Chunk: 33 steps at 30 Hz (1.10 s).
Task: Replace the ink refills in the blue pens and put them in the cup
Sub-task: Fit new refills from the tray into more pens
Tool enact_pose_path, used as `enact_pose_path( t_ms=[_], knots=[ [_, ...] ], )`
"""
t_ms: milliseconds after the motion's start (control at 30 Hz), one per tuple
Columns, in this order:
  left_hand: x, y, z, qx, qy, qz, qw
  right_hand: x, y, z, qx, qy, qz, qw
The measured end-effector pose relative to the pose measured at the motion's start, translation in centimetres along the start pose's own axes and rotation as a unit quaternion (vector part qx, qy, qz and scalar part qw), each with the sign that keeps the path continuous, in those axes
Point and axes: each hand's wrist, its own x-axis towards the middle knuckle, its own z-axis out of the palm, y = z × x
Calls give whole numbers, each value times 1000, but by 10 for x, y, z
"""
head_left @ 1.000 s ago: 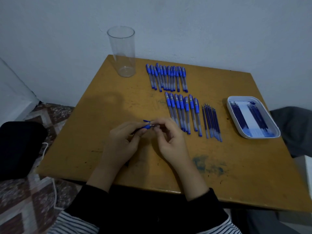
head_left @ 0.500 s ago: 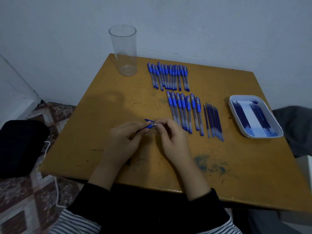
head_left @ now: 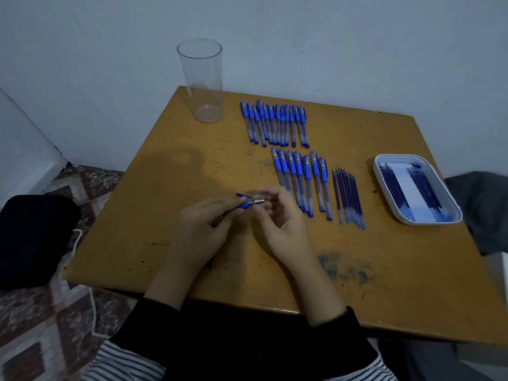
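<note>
The square wooden table (head_left: 384, 284) is ochre yellow, smudged with a blue-green ink stain (head_left: 341, 268). Two rows of clear-barrelled ballpoint pens (head_left: 275, 123) have bright blue caps. The loose thin refills (head_left: 347, 196) are dark blue. The rectangular plastic tray (head_left: 405, 182) is white. The tall plastic cup (head_left: 203, 83) is colourless. The pen (head_left: 247, 204) in the left hand (head_left: 200, 229) has a blue grip and a silver tip. The long sleeves (head_left: 154, 320) are black over black-and-white stripes. The floor tiles (head_left: 33, 339) show maroon and cream diamonds.

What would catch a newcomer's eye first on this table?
The two hands mid-table: the left hand grips a blue pen, its metal tip pointing at the blurred right hand. Beyond them lie a near row of pens and a far row, beside a tall clear cup at the far left corner. A white tray of refills sits at the right.
</note>
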Motion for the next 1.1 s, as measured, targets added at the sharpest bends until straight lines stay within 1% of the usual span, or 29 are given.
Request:
enact_pose_path(
  t_ms=[67, 167, 333, 467, 567, 667, 800, 933, 1100],
  knots=[
    [0, 1, -1, 1, -1, -4, 1000, 1, 0, 1, 6, 6, 18, 1000],
    [1, 1, -1, -1, -8, -3, 1000, 1, 5, 1, -39, 13, -9, 999],
    [1, 2, -2, -5, -6, -2, 1000, 2, 7, -1, -23, 15, -15, 1000],
    [0, 1, -2, 4, 3, -18, 1000, 1, 5, -5, 14, 54, 17, 998],
    [-1, -1, -1, 1, 15, -37, 999, 0, 8, -9, -25, 87, 30, 995],
    [-1, -2, -1, 0, 20, -42, 999, 2, 11, -10, -62, 98, 36, 993],
    [-1, -1, -2, -8, 19, -42, 999, 3, 13, -10, -102, 89, 40, 990],
    [-1, -1, -1, -6, 22, -47, 999, 4, 18, -9, -152, 84, 7, 985],
    [-1, 1, -1, 5, 26, -54, 998, 3, 18, -5, -201, 61, -7, 978]
  ],
)
